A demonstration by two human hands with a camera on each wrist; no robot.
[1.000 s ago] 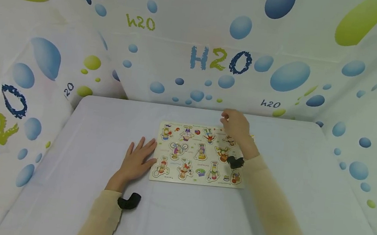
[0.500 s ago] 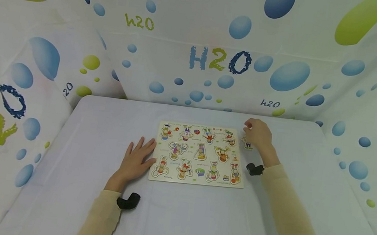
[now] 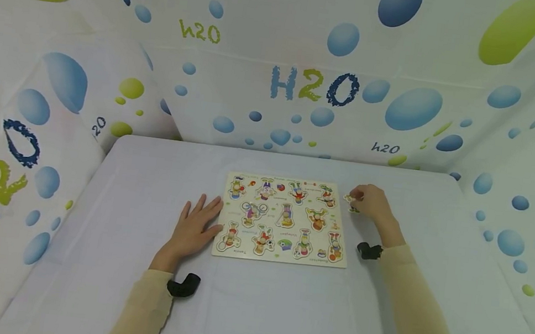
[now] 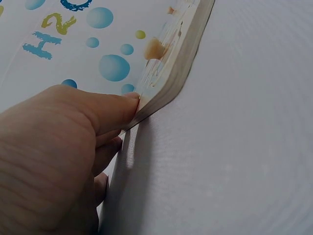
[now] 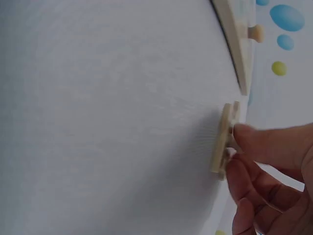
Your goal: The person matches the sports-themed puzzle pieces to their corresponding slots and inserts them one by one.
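A wooden peg puzzle board (image 3: 283,219) with cartoon figure pieces lies flat in the middle of the white table. My left hand (image 3: 201,217) lies flat on the cloth with straight fingers. In the left wrist view a fingertip (image 4: 131,100) touches the board's left edge (image 4: 171,73). My right hand (image 3: 360,199) is just off the board's upper right corner and pinches a small puzzle piece (image 3: 352,202). In the right wrist view the piece (image 5: 221,139) rests against the cloth, a short way from the board's edge (image 5: 234,34), with the fingers (image 5: 259,147) on its peg side.
White cloth covers the table (image 3: 279,313). Curtain walls printed with blue and green bubbles (image 3: 410,106) close in the back and both sides. Black wrist cameras (image 3: 182,286) sit on both forearms.
My right hand has moved from over the board's upper right part to the right, off the board, and down to the cloth with a small piece. The left hand has stayed still.
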